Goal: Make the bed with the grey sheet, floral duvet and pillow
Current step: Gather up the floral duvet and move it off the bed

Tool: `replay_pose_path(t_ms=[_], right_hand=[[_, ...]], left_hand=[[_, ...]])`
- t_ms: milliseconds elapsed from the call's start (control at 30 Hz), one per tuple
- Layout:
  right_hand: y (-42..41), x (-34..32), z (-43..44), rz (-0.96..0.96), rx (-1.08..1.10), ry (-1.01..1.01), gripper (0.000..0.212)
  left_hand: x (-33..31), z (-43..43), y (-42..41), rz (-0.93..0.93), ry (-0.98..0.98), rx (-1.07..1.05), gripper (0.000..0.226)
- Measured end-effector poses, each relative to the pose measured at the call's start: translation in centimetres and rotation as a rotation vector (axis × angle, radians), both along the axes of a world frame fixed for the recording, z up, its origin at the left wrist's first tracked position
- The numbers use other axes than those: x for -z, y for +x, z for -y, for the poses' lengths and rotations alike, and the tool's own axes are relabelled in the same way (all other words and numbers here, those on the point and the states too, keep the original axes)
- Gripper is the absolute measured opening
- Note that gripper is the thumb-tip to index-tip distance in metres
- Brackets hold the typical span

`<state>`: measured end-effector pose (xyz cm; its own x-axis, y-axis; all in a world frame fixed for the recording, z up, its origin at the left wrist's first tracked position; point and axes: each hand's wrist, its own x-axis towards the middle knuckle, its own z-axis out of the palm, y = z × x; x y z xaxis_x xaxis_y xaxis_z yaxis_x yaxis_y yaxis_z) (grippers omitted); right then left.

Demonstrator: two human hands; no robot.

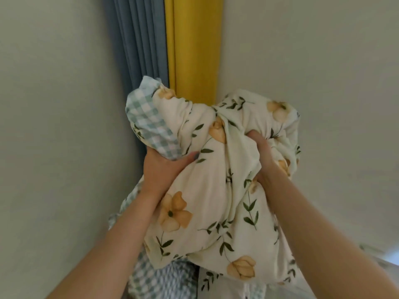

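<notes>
The floral duvet [216,186] fills the middle of the head view, bunched up and lifted high in front of me. It is cream with yellow flowers and green leaves, and its green-checked underside shows at the upper left and bottom. My left hand [164,167] grips the bunch at its left edge, thumb across the cloth. My right hand [260,147] grips a fold on the right, fingers buried in the fabric. The grey sheet and the pillow are out of view.
Blue curtain [138,61] and yellow curtain [194,50] hang straight ahead in the room's corner. Pale walls [54,104] stand to the left and right. A blurred pale edge shows at the bottom right.
</notes>
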<state>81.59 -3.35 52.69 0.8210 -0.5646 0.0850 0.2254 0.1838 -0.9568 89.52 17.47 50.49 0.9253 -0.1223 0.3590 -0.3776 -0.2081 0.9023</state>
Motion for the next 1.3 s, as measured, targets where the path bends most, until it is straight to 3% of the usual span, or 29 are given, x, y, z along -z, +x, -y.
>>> replay_pose_path(t_ms=[133, 200, 267, 367, 467, 500, 600, 700, 833, 1067, 1200, 1300], right_hand=[[4.3, 9.4, 0.9, -0.201, -0.129, 0.185, 0.016], [6.3, 15.4, 1.8, -0.362, -0.159, 0.205, 0.039], [7.9, 20.5, 2.3, -0.513, -0.134, 0.203, 0.043], [9.0, 27.7, 2.6, -0.686, -0.028, 0.062, 0.022], [10.2, 35.4, 2.9, -0.864, -0.074, -0.239, 0.010], [10.2, 37.3, 2.8, -0.903, -0.102, -0.311, 0.010], [10.2, 39.4, 2.4, -1.009, -0.124, -0.434, 0.055], [9.6, 40.1, 1.6, -1.113, 0.100, -0.486, 0.086], [7.1, 39.1, -0.2, -0.979, 0.292, -0.521, 0.117], [2.5, 35.5, -1.9, -0.835, 0.268, -0.394, 0.109], [-3.3, 33.7, -3.5, -0.905, 0.235, -0.421, 0.087], [-8.7, 32.9, -4.6, -0.940, 0.264, -0.452, 0.065]], left_hand=[[8.3, 0.8, 3.7, -0.008, 0.128, -0.060, 0.126], [13.0, 1.5, 5.4, 0.010, 0.255, -0.092, 0.137], [17.2, 2.3, 6.2, 0.080, 0.467, -0.111, 0.136], [24.3, 3.1, 6.5, 0.185, 0.801, -0.040, 0.124], [32.3, 4.1, 8.3, -0.063, 1.012, 0.132, 0.127], [34.3, 4.2, 8.8, -0.195, 1.015, 0.189, 0.129], [38.0, 4.5, 9.2, -0.387, 1.015, 0.224, 0.135], [38.7, 4.8, 8.4, -0.323, 1.049, 0.132, 0.139], [37.4, 2.9, 5.9, -0.092, 0.986, -0.015, 0.137], [33.4, 0.5, 2.1, 0.064, 0.818, -0.019, 0.127], [30.3, 0.6, -2.5, 0.184, 0.791, 0.141, 0.090], [29.8, 0.5, -6.1, 0.135, 0.697, 0.294, 0.055]])
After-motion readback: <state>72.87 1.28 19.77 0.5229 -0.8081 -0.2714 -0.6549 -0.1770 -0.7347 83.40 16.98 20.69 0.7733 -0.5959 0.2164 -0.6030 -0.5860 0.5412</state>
